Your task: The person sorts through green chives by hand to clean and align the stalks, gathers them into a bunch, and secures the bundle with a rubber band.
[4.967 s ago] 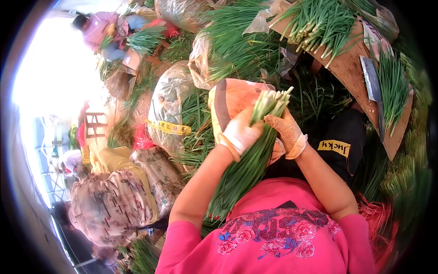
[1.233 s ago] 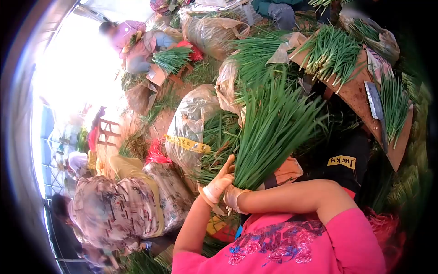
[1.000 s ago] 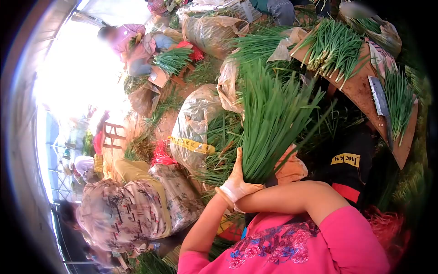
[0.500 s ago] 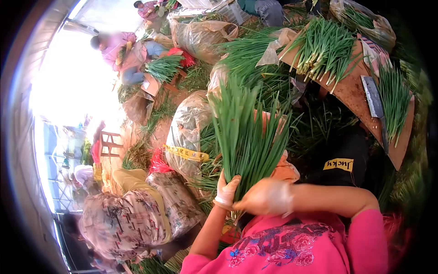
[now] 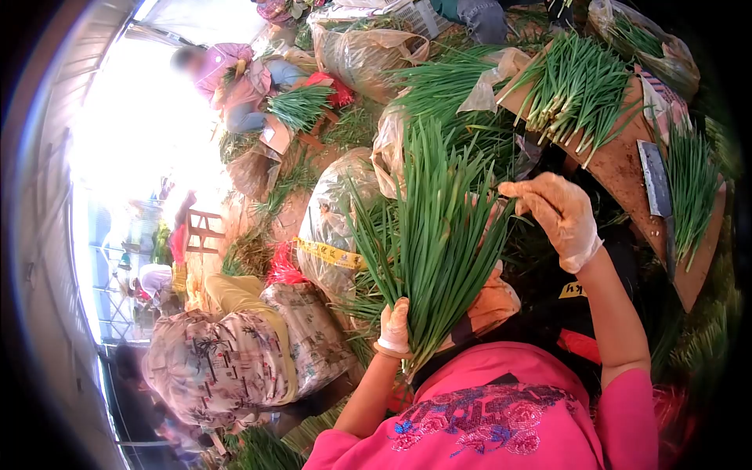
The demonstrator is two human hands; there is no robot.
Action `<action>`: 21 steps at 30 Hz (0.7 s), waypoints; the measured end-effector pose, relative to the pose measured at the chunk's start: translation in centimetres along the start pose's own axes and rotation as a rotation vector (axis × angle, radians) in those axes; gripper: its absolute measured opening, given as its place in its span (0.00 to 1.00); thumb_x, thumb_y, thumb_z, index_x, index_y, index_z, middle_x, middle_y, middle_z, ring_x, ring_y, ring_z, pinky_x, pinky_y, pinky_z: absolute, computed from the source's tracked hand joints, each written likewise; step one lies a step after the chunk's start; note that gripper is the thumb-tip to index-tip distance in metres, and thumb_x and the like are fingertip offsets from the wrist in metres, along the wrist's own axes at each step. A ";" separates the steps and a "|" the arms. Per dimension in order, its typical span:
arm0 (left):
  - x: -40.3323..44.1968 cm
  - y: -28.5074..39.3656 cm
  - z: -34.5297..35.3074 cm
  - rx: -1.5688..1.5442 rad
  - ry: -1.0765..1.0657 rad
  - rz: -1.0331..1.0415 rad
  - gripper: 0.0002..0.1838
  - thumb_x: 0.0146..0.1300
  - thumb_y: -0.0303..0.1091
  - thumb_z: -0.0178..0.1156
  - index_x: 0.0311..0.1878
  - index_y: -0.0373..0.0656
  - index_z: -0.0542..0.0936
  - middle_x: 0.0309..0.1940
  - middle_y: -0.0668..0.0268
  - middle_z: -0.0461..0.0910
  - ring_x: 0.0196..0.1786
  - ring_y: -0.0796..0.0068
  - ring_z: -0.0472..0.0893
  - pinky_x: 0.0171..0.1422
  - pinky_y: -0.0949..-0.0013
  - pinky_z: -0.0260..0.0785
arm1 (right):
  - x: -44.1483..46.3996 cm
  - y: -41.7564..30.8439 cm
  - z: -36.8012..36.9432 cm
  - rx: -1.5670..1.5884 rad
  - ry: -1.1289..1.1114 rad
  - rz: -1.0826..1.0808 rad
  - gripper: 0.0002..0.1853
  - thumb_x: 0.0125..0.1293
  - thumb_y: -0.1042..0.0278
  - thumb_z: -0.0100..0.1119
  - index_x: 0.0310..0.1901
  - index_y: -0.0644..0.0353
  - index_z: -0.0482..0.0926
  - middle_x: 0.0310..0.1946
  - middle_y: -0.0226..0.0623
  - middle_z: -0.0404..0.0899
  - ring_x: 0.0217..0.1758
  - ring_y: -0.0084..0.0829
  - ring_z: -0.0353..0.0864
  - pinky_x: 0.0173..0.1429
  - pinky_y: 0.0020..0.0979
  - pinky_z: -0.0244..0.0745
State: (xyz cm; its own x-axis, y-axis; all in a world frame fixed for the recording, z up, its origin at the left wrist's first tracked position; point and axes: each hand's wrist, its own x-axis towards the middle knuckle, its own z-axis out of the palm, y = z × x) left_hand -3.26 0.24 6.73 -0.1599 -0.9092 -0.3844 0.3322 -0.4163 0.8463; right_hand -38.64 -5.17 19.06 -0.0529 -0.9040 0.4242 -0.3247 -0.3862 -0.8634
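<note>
My left hand (image 5: 394,327), in a thin whitish glove, is wrapped round the lower stems of a bunch of garlic chives (image 5: 431,235). The long green leaves fan upward, with the stem ends pointing down toward my pink shirt. To the right of the leaf tips is my raised right hand (image 5: 558,219), in a glove stained orange-brown. Its thumb and index finger come together in a pinch beside the outer leaves; whether a leaf is between them is too small to tell.
A board (image 5: 611,176) at the right carries trimmed chives (image 5: 576,90), a cleaver (image 5: 655,180) and another bunch (image 5: 692,192). Beyond my left hand stands a filled plastic bag (image 5: 333,211). A person in a patterned top (image 5: 215,364) sits at the left; another person (image 5: 235,74) works farther back.
My right hand has risen from the stem ends up to the right of the leaf tips. The bunch stays in my left hand, its leaves spread wider. The view has shifted slightly.
</note>
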 end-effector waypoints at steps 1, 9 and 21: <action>-0.2 0.4 0.6 -0.003 0.001 0.001 0.24 0.62 0.47 0.65 0.49 0.37 0.75 0.48 0.61 0.80 0.47 0.69 0.81 0.55 0.63 0.76 | 0.8 -0.4 0.1 -0.051 0.000 -0.045 0.10 0.65 0.70 0.59 0.45 0.58 0.85 0.30 0.34 0.80 0.31 0.32 0.80 0.38 0.30 0.75; -0.3 0.5 1.4 0.013 -0.028 0.047 0.26 0.62 0.46 0.63 0.56 0.36 0.74 0.47 0.60 0.81 0.45 0.67 0.82 0.52 0.62 0.78 | 2.8 -0.3 4.8 -0.768 -0.205 -0.567 0.12 0.56 0.64 0.60 0.43 0.46 0.84 0.49 0.24 0.80 0.58 0.31 0.77 0.56 0.38 0.73; 0.2 -2.4 -1.0 0.138 0.058 0.106 0.23 0.65 0.41 0.59 0.57 0.36 0.73 0.47 0.60 0.81 0.46 0.67 0.82 0.52 0.63 0.77 | 1.8 2.3 6.9 -0.143 -0.367 -0.435 0.07 0.52 0.67 0.66 0.34 0.45 0.83 0.46 0.24 0.83 0.61 0.35 0.75 0.66 0.42 0.65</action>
State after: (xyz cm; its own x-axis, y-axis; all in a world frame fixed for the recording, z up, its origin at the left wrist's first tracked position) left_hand -3.16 1.01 4.27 -0.0753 -0.9485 -0.3076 0.2127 -0.3167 0.9244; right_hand -32.95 -8.94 15.98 0.4359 -0.6824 0.5868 -0.3686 -0.7302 -0.5753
